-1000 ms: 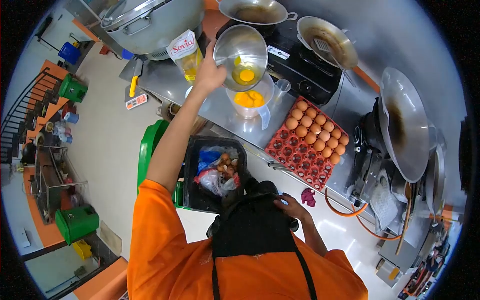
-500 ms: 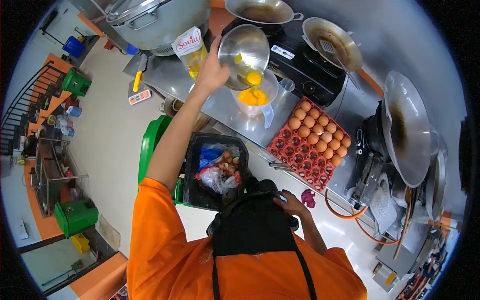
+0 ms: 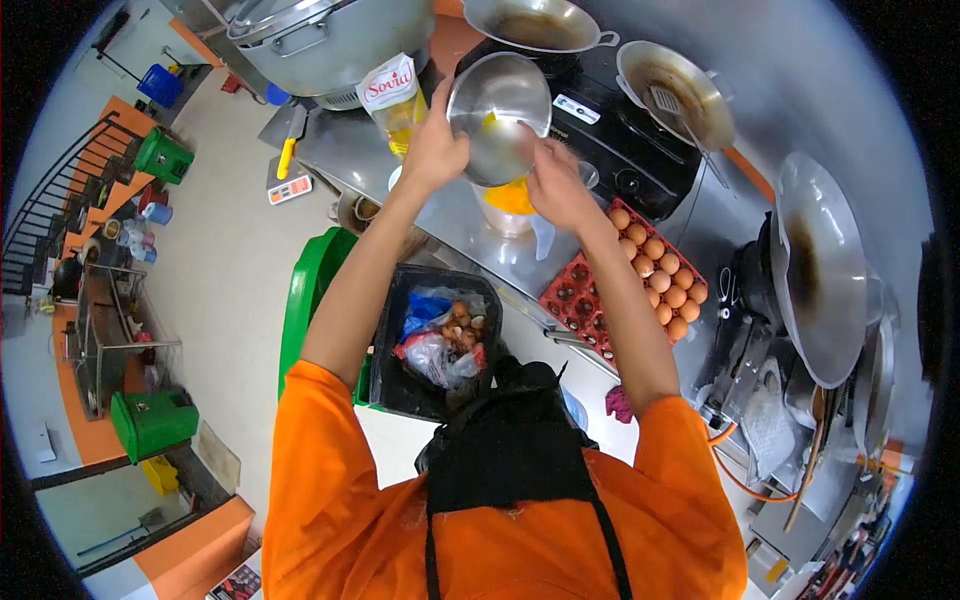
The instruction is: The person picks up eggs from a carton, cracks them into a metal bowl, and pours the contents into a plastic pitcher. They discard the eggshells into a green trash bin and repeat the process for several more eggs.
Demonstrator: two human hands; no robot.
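Observation:
A steel mixing bowl (image 3: 485,85) is tipped over a clear plastic measuring jug (image 3: 505,222). My left hand (image 3: 435,150) is closed on the bowl's left rim. Reaching in from the other side, my right hand (image 3: 560,185) is at the bowl's lower right, its blurred fingers over the bowl's inside. Whether they grip anything is not clear. Yellow egg yolks (image 3: 512,197) show in the jug, partly hidden by the bowl and my right hand. Beneath my right forearm, a red egg tray (image 3: 575,305) bears several brown eggs (image 3: 660,282) and bare pockets.
A Sovia oil pouch (image 3: 390,90) and a large pot (image 3: 330,50) stand left of the bowl. Pans sit on the black stove (image 3: 640,165). A big wok (image 3: 825,270) leans at the right. Below the counter is a bin (image 3: 385,365) with eggshells and plastic bags.
My right hand has risen from my waist to the bowl. My left hand still holds the bowl tilted over the jug; the yolk seen at its lip is no longer visible there.

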